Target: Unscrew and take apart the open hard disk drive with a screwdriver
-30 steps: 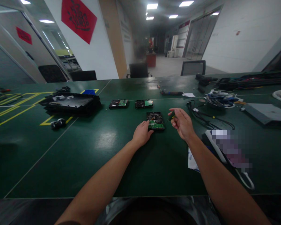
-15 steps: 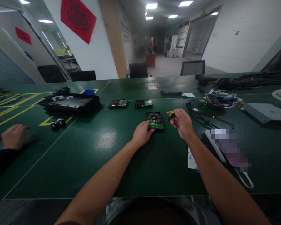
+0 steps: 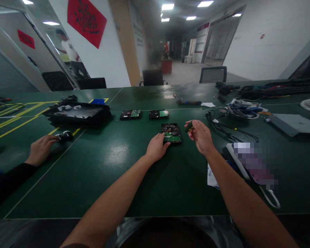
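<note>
A hard drive [image 3: 171, 132] lies board-up on the green table [image 3: 113, 165], its green circuit board facing me. My left hand [image 3: 156, 148] rests against the drive's near left corner, fingers curled on its edge. To the right of the drive, my right hand [image 3: 200, 135] is raised a little above the table and pinches a small dark screwdriver [image 3: 188, 127] with a green-yellow handle. Two more hard drives [image 3: 130, 114] [image 3: 158, 114] lie side by side farther back.
A black tray [image 3: 77, 113] sits at the back left. A co-worker's hand [image 3: 41, 148] in a dark sleeve reaches to small black-and-white parts [image 3: 63, 136] on the left. Cables [image 3: 223, 125], a wire bundle [image 3: 243, 108], a grey panel [image 3: 291, 124] and a blurred object [image 3: 253, 162] fill the right.
The co-worker's hand came in from the left edge and moved right to the small parts. My right hand shifted slightly with the screwdriver; my left hand stayed on the drive.
</note>
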Motion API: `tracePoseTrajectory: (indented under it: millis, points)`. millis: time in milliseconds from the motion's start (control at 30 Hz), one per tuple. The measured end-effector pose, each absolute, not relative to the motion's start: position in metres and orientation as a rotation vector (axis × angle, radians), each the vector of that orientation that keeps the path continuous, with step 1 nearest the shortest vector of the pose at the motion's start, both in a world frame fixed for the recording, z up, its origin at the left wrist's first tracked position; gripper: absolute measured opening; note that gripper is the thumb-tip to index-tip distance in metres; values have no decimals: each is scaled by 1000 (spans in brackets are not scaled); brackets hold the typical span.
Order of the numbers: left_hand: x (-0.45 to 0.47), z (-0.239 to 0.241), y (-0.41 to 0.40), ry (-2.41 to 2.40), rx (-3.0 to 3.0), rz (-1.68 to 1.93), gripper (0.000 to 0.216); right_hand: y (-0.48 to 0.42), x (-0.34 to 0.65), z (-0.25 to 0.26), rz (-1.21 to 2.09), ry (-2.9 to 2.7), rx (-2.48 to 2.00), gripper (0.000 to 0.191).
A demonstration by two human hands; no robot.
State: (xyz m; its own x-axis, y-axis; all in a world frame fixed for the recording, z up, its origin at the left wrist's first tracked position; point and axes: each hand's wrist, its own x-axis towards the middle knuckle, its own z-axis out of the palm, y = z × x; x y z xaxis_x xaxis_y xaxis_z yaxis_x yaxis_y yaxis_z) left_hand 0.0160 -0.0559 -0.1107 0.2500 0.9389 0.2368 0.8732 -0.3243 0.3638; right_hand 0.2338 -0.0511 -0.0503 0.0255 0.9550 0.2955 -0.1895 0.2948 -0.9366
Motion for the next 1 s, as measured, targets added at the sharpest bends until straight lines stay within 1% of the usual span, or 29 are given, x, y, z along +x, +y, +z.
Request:
tracePoseTrajectory:
  millis: [67,233,400,600,833,1000]
  points:
    - [16,-111,-56,1731,2350,615,60,-51,233,-51,1088,-1175,-854,33]
    - [16,-111,-55,1739,2335,603,60,-50,234,-52,1132,-1128,-833,40]
    - [16,-112,-55,1739,2333,604,61,-51,233,-50,1164,-1158,-827,41]
    - [15,-113,-55,1732,2345,613,61,-52,232,-48,1121,-1186,-874,36]
    - [15,-111,-55,1727,2352,618,62,-52,232,-48,1196,-1124,-834,34]
    - [15,-111,-56,1736,2341,616,58,-51,233,-48,1115,-1139,-853,34]
